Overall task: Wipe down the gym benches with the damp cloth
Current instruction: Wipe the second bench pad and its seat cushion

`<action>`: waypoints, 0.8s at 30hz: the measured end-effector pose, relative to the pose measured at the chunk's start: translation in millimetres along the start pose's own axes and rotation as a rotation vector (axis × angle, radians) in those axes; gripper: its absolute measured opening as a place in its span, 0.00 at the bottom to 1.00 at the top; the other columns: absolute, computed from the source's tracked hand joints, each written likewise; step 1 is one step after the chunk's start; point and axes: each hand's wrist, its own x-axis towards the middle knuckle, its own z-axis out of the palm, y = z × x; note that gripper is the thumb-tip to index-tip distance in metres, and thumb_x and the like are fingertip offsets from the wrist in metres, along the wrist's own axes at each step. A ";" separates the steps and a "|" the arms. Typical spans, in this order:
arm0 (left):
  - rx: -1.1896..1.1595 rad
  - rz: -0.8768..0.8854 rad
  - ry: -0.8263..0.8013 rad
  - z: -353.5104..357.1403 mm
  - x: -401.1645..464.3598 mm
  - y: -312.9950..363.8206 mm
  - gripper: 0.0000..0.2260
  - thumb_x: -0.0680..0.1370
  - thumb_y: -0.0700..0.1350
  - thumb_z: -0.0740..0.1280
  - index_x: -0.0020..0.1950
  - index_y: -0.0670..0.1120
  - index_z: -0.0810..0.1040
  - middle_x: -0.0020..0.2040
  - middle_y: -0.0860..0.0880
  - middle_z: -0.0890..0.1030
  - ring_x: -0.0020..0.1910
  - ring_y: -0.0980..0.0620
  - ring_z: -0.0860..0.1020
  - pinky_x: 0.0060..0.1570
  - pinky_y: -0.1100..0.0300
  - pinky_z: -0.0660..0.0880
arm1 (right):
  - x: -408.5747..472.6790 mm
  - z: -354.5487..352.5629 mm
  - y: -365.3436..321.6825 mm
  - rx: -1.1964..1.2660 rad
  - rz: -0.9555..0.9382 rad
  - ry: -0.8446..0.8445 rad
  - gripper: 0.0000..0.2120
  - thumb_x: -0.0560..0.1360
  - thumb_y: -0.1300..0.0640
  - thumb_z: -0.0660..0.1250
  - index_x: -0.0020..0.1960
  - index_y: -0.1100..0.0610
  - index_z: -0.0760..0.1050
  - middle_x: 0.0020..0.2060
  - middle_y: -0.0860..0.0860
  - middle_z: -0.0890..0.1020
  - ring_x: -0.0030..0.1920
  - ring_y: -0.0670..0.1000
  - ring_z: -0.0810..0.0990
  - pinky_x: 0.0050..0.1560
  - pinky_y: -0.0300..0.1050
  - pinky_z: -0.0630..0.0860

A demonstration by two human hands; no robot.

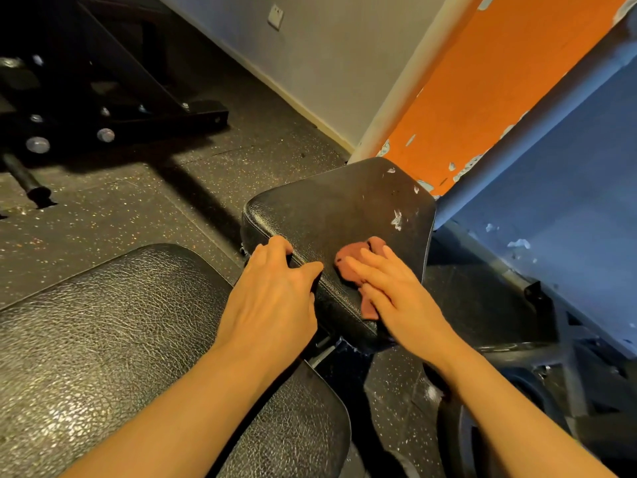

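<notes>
A black padded bench seat stands in the middle, scuffed with white marks near its right edge. My right hand lies flat with straight fingers on a small reddish-brown cloth, pressing it onto the seat's near part. My left hand grips the seat's near left edge, fingers curled over the side and thumb on top. The bench's long black back pad, with cracked leather, fills the lower left under my left forearm.
A black machine frame with bolts and a bar stands at the upper left on the speckled rubber floor. A grey wall, an orange panel with chipped paint and a blue wall close off the back and right.
</notes>
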 end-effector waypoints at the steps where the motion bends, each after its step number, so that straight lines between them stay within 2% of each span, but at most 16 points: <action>1: 0.002 0.003 -0.007 -0.3 -0.5 0.3 0.18 0.80 0.49 0.62 0.70 0.56 0.70 0.66 0.48 0.63 0.68 0.49 0.65 0.63 0.58 0.68 | 5.5 -1.1 8.3 -0.022 0.050 0.021 0.19 0.82 0.54 0.56 0.72 0.44 0.67 0.75 0.47 0.64 0.78 0.49 0.50 0.77 0.48 0.49; 3: 0.013 0.011 -0.006 -0.3 -0.4 0.0 0.19 0.80 0.49 0.62 0.71 0.56 0.70 0.67 0.47 0.63 0.67 0.48 0.66 0.66 0.56 0.67 | 18.0 -0.8 14.0 -0.069 0.164 0.081 0.19 0.82 0.57 0.56 0.72 0.47 0.67 0.74 0.51 0.65 0.77 0.53 0.52 0.77 0.51 0.48; 6: 0.019 0.023 0.007 0.6 -0.1 -0.9 0.19 0.79 0.48 0.64 0.70 0.55 0.72 0.65 0.46 0.65 0.65 0.47 0.67 0.59 0.57 0.71 | 27.2 10.4 -1.8 -0.139 0.235 0.145 0.19 0.83 0.58 0.54 0.74 0.50 0.66 0.75 0.52 0.64 0.78 0.54 0.50 0.76 0.46 0.44; 9: 0.058 0.056 -0.004 2.1 -0.9 -1.8 0.19 0.76 0.48 0.68 0.67 0.53 0.74 0.63 0.44 0.67 0.63 0.44 0.69 0.55 0.55 0.72 | 18.6 18.8 -28.5 -0.062 0.083 0.144 0.20 0.82 0.57 0.54 0.74 0.50 0.64 0.75 0.49 0.62 0.78 0.52 0.47 0.77 0.46 0.46; 12: 0.113 0.101 -0.025 6.9 0.1 -6.2 0.22 0.69 0.46 0.74 0.63 0.49 0.77 0.63 0.40 0.71 0.62 0.39 0.72 0.59 0.46 0.74 | 11.3 15.3 -29.0 -0.026 -0.054 0.064 0.21 0.81 0.53 0.53 0.74 0.48 0.64 0.76 0.47 0.61 0.78 0.49 0.47 0.75 0.44 0.48; 14: 0.149 0.134 -0.036 9.7 1.6 -9.9 0.24 0.68 0.46 0.76 0.63 0.48 0.78 0.63 0.40 0.73 0.62 0.38 0.73 0.61 0.43 0.73 | 14.6 6.9 -11.3 -0.022 -0.056 0.012 0.20 0.83 0.55 0.54 0.74 0.47 0.64 0.76 0.46 0.61 0.77 0.47 0.46 0.75 0.48 0.45; 17: 0.164 0.144 -0.025 10.6 2.2 -9.9 0.25 0.69 0.47 0.75 0.65 0.49 0.76 0.64 0.41 0.73 0.63 0.40 0.72 0.63 0.46 0.72 | 28.9 -0.5 21.5 -0.056 0.115 0.046 0.20 0.83 0.56 0.54 0.74 0.47 0.64 0.76 0.47 0.61 0.78 0.50 0.48 0.76 0.56 0.44; 20: 0.185 0.134 -0.015 10.9 2.2 -8.3 0.24 0.72 0.48 0.72 0.68 0.50 0.73 0.66 0.43 0.70 0.65 0.43 0.70 0.64 0.51 0.70 | 48.9 8.1 28.9 -0.133 0.247 0.070 0.22 0.82 0.50 0.46 0.74 0.50 0.65 0.75 0.52 0.64 0.77 0.56 0.52 0.76 0.55 0.47; 22: 0.202 0.133 -0.015 10.0 1.4 -5.6 0.25 0.73 0.48 0.70 0.70 0.48 0.70 0.66 0.44 0.69 0.64 0.44 0.69 0.64 0.53 0.69 | 59.1 20.4 15.0 -0.169 0.217 0.062 0.33 0.76 0.44 0.35 0.75 0.50 0.63 0.75 0.51 0.65 0.77 0.57 0.52 0.75 0.55 0.48; 24: 0.214 0.133 -0.023 8.3 1.7 -2.1 0.25 0.75 0.48 0.68 0.70 0.44 0.68 0.66 0.45 0.68 0.63 0.45 0.69 0.63 0.55 0.69 | 63.9 27.9 -11.7 -0.168 0.136 0.085 0.35 0.74 0.45 0.35 0.75 0.51 0.64 0.74 0.52 0.65 0.77 0.59 0.51 0.75 0.55 0.49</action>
